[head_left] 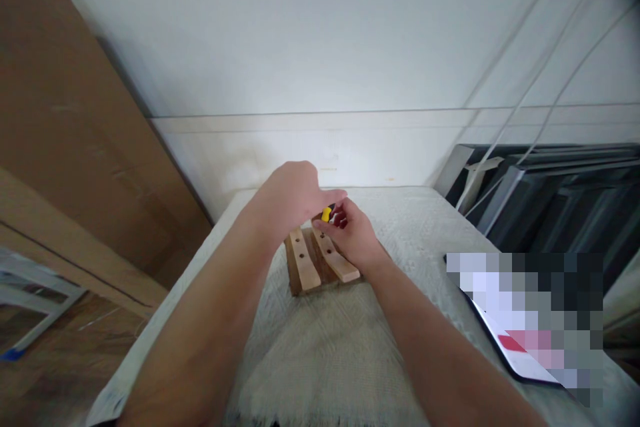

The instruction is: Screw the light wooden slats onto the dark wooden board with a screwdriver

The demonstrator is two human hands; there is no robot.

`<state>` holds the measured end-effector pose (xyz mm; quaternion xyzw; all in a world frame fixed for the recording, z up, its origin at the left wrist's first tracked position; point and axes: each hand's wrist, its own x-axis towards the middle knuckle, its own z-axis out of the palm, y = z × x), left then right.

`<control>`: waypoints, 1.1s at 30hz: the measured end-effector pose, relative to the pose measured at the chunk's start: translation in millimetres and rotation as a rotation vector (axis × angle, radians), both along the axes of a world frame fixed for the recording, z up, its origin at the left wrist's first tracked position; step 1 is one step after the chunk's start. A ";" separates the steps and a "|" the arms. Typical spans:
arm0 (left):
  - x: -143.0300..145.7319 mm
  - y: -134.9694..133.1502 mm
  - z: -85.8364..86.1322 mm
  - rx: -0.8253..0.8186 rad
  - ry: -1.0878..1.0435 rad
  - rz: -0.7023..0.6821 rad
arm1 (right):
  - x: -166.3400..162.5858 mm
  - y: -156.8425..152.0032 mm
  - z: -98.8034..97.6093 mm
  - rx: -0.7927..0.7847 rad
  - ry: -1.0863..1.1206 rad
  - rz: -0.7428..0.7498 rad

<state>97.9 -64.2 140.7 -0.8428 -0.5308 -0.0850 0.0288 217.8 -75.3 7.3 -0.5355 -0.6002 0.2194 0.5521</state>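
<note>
A small yellow-and-black screwdriver stands over a brown wooden board, its tip out of sight. My right hand closes round it, with the thumb on the near side and the fingers curled behind. Above and to the left, my left hand bends over at the wrist, its thumb stretched right across the black end. The other left fingers are hidden behind the hand. Two pale wooden strips lie on the board: a left strip with two dark holes or screw heads, and a right strip partly under my right hand.
A light woven cloth covers the table, which meets a white wall. To the right lies a flat dark-edged device, partly blurred out. Dark frames lean behind it. A large brown cardboard panel rises at left.
</note>
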 end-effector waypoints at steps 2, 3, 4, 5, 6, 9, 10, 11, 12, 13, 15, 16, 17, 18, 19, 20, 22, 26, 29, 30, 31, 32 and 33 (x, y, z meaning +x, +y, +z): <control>3.4 0.7 -1.9 0.003 0.019 -0.012 | -1.5 -0.8 0.1 0.011 0.007 0.013; 4.3 0.9 -2.4 0.018 0.029 -0.019 | -1.4 -1.1 -0.4 0.025 0.004 0.035; 4.5 0.8 -2.3 0.033 0.042 -0.029 | -0.8 -1.5 -1.3 0.038 -0.002 0.062; 3.8 0.4 -1.6 0.043 0.056 -0.046 | 0.1 -1.6 -2.5 0.046 -0.011 0.086; 2.2 -0.3 -0.5 0.052 0.065 -0.075 | 1.3 -1.7 -3.9 0.046 -0.024 0.101; -4.9 -2.7 3.4 0.014 0.080 -0.193 | 4.1 -0.8 -7.6 0.027 -0.069 0.101; -6.9 -3.1 4.1 -0.015 0.084 -0.225 | 4.4 -0.4 -8.1 0.025 -0.080 0.094; -8.3 -3.1 4.2 -0.039 0.084 -0.247 | 4.5 -0.1 -8.2 0.029 -0.087 0.087; -9.0 -2.9 3.8 -0.055 0.074 -0.261 | 4.3 0.1 -7.7 0.035 -0.093 0.083; -9.0 -2.4 3.0 -0.050 0.044 -0.261 | 3.9 0.0 -6.7 0.039 -0.101 0.079; -7.3 -1.5 1.1 0.014 -0.030 -0.203 | 3.0 -0.7 -3.6 0.029 -0.123 0.072; -6.1 -1.4 0.3 0.047 -0.046 -0.144 | 2.6 -1.4 -1.9 0.018 -0.133 0.072; -4.9 -1.6 -0.1 0.068 -0.042 -0.076 | 2.3 -2.1 -0.3 0.006 -0.141 0.074; -3.9 -2.0 -0.2 0.077 -0.021 -0.008 | 2.0 -2.7 1.0 -0.002 -0.148 0.076; -3.1 -2.6 0.0 0.077 0.009 0.050 | 1.9 -3.1 1.7 -0.001 -0.153 0.076; -2.6 -3.2 0.2 0.072 0.036 0.090 | 1.9 -3.3 1.9 0.007 -0.159 0.077; -2.5 -3.9 0.4 0.074 0.066 0.140 | 2.3 -2.8 1.0 0.033 -0.167 0.073; -2.8 -3.3 -0.8 0.105 0.096 0.150 | 3.5 0.7 -2.4 0.045 -0.136 0.096; -2.3 -3.4 -1.3 0.095 0.124 0.080 | 3.6 1.9 -2.0 0.016 -0.128 0.115; -2.2 -3.8 -1.1 0.091 0.131 0.064 | 3.5 1.7 -1.2 0.007 -0.131 0.111; -2.1 -4.3 -0.9 0.088 0.135 0.055 | 3.3 1.1 -0.2 -0.002 -0.132 0.104; -2.0 -4.8 -0.5 0.085 0.136 0.048 | 3.0 0.4 0.9 -0.015 -0.130 0.097; -1.9 -5.2 -0.1 0.081 0.135 0.043 | 2.7 -0.5 2.0 -0.034 -0.123 0.087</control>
